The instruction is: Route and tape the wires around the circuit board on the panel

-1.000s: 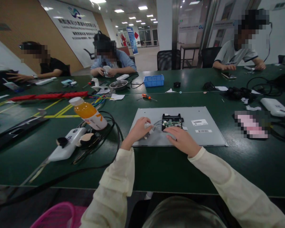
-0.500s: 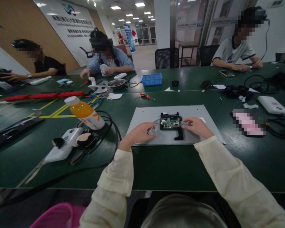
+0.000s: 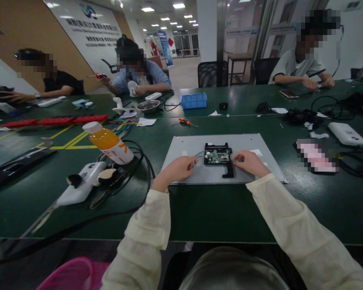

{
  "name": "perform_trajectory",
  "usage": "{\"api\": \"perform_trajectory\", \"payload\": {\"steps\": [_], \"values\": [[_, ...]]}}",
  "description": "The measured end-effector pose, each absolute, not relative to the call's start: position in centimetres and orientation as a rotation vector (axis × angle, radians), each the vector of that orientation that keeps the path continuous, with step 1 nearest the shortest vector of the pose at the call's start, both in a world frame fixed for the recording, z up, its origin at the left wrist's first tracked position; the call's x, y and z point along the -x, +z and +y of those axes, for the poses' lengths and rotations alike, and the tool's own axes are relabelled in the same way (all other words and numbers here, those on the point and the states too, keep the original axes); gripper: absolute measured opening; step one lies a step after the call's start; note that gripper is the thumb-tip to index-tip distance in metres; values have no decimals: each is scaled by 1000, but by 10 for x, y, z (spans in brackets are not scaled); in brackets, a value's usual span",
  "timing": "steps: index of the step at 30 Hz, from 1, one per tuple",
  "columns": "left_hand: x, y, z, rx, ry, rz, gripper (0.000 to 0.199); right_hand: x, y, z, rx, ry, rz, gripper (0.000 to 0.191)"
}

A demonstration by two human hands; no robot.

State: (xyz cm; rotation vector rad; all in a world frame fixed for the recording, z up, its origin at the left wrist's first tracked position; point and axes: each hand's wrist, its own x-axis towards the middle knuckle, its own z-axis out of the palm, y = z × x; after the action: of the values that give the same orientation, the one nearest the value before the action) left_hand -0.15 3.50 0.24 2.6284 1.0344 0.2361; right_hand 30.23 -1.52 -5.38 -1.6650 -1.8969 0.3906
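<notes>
A green circuit board (image 3: pixel 218 156) sits in a black plastic frame (image 3: pixel 229 172) on a light grey panel (image 3: pixel 184 141) in front of me. Thin grey wires (image 3: pixel 200 154) run out from the board's left side to my left hand (image 3: pixel 179 168), whose thumb and fingers are pinched around them. At the frame's right edge, my right hand (image 3: pixel 250 162) has its fingertips pressed together. Whatever is between those right fingertips is too small to make out. Small white patches (image 3: pixel 256 152) show on the panel by both hands.
Left of the panel stand a bottle of orange drink (image 3: pixel 110 145), a white power bank (image 3: pixel 81 187) and looped black cables (image 3: pixel 147 169). An orange screwdriver (image 3: pixel 187 122) and a blue basket (image 3: pixel 194 101) are beyond it. A phone (image 3: pixel 317 157) lies right. Several people sit across the table.
My left fingers have closed together around the wires. My right fingertips have drawn in at the frame's edge and curled more. Across the table, a co-worker's hand has lifted a red-handled screwdriver.
</notes>
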Motion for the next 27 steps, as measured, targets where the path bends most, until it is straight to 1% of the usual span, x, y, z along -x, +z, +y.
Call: {"api": "perform_trajectory", "payload": {"steps": [3, 5, 10, 13, 16, 20, 24, 27], "values": [[2, 2, 37, -2734, 283, 1056, 28, -305, -52, -14, 1685, 357, -1856, 11], [2, 3, 37, -2799, 286, 1079, 27, -308, -49, -14, 1717, 274, -1844, 12], [5, 4, 39, -2898, 212, 1144, 21, -319, -44, -18, 1803, 0, -1823, 21], [10, 4, 43, -2923, 196, 1166, 20, -326, -46, -18, 1842, -71, -1846, 25], [14, 3, 47, -2961, 165, 1182, 18, -330, -51, -16, 1853, -49, -1890, 29], [16, 3, 47, -3030, 105, 1212, 11, -331, -55, -13, 1834, 24, -1865, 36], [12, 5, 44, -3085, 113, 1250, 17, -330, -55, -12, 1800, 61, -1807, 36], [9, 7, 43, -3115, 150, 1273, 23, -324, -56, -12, 1766, 63, -1793, 33]]}}
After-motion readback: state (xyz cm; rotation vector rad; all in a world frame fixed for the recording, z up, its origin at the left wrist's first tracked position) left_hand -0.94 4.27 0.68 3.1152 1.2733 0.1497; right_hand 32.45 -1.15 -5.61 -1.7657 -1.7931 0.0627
